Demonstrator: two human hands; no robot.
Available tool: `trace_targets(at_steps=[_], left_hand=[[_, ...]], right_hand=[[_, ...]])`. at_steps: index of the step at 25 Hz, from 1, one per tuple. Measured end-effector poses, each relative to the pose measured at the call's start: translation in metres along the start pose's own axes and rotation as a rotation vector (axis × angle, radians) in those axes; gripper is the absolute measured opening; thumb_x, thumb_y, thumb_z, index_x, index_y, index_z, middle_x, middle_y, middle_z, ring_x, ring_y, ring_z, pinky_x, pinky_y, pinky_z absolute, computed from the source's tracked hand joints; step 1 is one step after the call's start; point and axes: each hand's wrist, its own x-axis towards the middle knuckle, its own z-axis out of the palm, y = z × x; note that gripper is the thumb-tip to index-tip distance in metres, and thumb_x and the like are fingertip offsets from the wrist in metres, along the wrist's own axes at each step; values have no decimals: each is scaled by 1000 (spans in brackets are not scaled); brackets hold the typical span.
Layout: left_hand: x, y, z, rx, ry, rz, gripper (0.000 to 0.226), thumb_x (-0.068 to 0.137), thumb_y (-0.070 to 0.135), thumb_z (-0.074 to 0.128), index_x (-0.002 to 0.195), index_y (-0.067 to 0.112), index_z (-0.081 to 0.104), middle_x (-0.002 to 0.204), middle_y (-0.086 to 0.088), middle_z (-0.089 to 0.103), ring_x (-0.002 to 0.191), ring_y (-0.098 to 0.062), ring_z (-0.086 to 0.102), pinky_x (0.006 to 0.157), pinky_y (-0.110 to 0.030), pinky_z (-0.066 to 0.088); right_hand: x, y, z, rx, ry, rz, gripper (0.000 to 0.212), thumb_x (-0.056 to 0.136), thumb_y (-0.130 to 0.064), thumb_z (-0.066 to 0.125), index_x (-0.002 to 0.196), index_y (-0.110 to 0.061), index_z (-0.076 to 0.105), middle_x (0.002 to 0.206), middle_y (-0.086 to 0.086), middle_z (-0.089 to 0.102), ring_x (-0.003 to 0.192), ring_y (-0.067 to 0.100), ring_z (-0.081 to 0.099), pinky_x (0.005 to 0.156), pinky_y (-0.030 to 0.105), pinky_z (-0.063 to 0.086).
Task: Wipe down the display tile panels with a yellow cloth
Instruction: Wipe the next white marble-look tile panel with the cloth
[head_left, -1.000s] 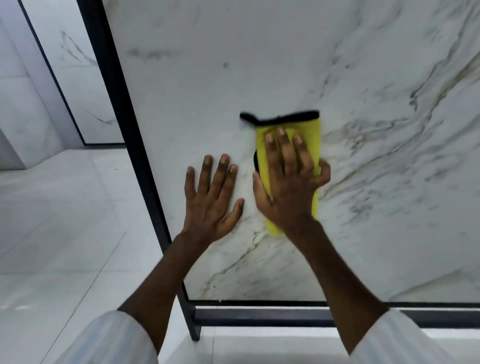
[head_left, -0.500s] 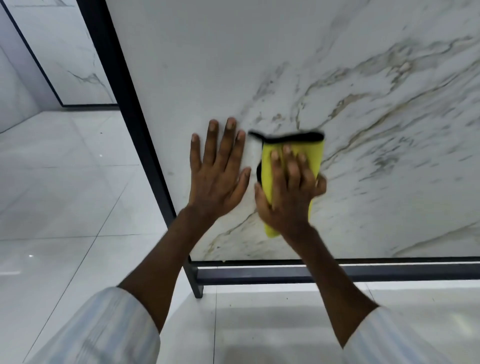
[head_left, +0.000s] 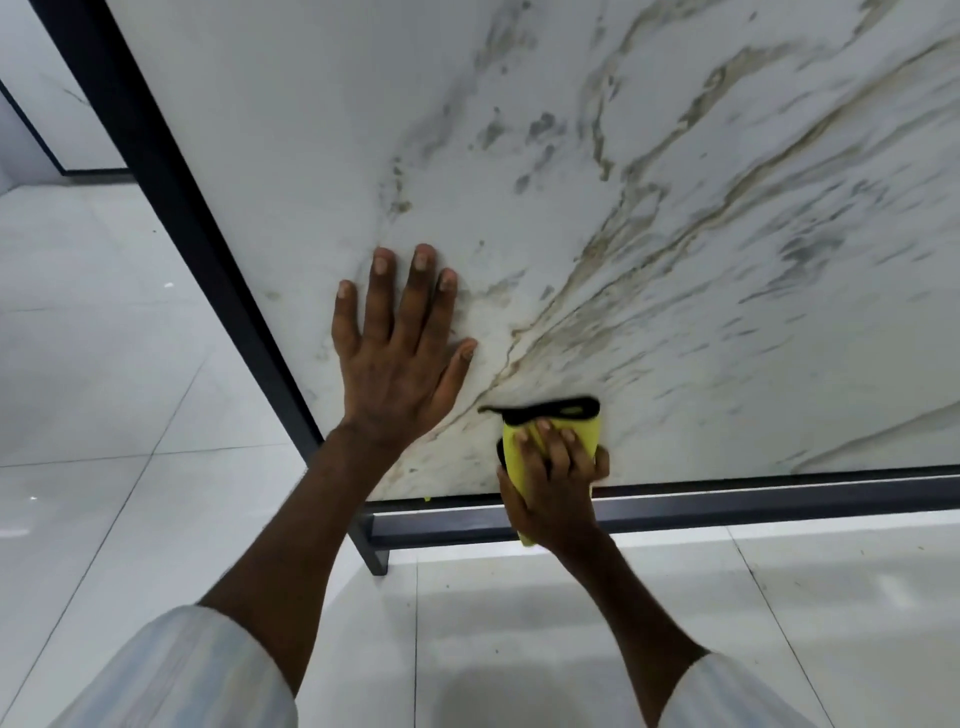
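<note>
Wiping seemingly midway: cloth gripped in right hand at panel's six o'clock edge, left hand flat, empty.

No writing or number is showing anywhere. The panel is carrying only veining, and the cloth is showing no readable tag.

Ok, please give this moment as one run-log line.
left hand flat on marble tile panel | right hand holds yellow cloth against panel, near black bottom frame | step: wiping
</note>
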Motion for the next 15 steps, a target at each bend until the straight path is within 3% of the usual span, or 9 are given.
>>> trace_targets(at_steps=[3,6,8,10,11,13,15], left_hand=[[2,0,-2,16,-20,-21,73,107,46,38,166,10,15,175,-4,-7,161,-31,-6,129,-53,-2],[5,2,-8,-6,-74,-50,69,108,45,37,163,7,18,174,-4,-12,161,-31,-9,128,-53,-5],[7,15,-13,-57,-100,-117,66,108,40,38,161,5,22,174,-16,-4,160,-40,-2,125,-60,0],[16,36,-21,-124,-109,-144,66,105,39,46,160,8,27,167,-27,14,155,-51,11,119,-66,11],[26,45,-23,-149,-91,-106,66,103,41,48,159,9,32,165,-26,21,155,-49,15,116,-66,15],[54,57,-19,-136,-23,-59,65,101,42,46,155,7,40,162,-24,26,154,-43,21,113,-66,20],[75,64,-8,-69,28,-166,65,99,39,41,154,5,38,158,-30,33,149,-45,25,112,-66,23]], right_hand=[[100,9,-31,78,188,-14,78,84,-44,74,152,-26,40,159,3,33,142,28,31,110,57,23],[157,33,-42,34,329,156,68,94,-48,57,154,-22,38,159,6,34,145,28,33,105,61,29],[102,46,-27,-16,280,137,69,95,-47,58,155,-21,35,162,6,30,145,31,31,106,59,28],[5,54,-3,-80,104,81,78,86,-44,72,150,-19,36,160,8,28,137,36,35,104,57,30],[-31,58,3,-110,17,73,86,78,-41,81,148,-18,36,157,9,28,132,37,38,102,57,32],[-48,63,4,-72,-35,84,98,65,-37,90,146,-19,38,154,8,28,127,36,40,102,55,31],[-11,63,-9,36,48,79,91,69,-37,84,148,-24,40,155,4,29,133,31,33,108,53,24]])
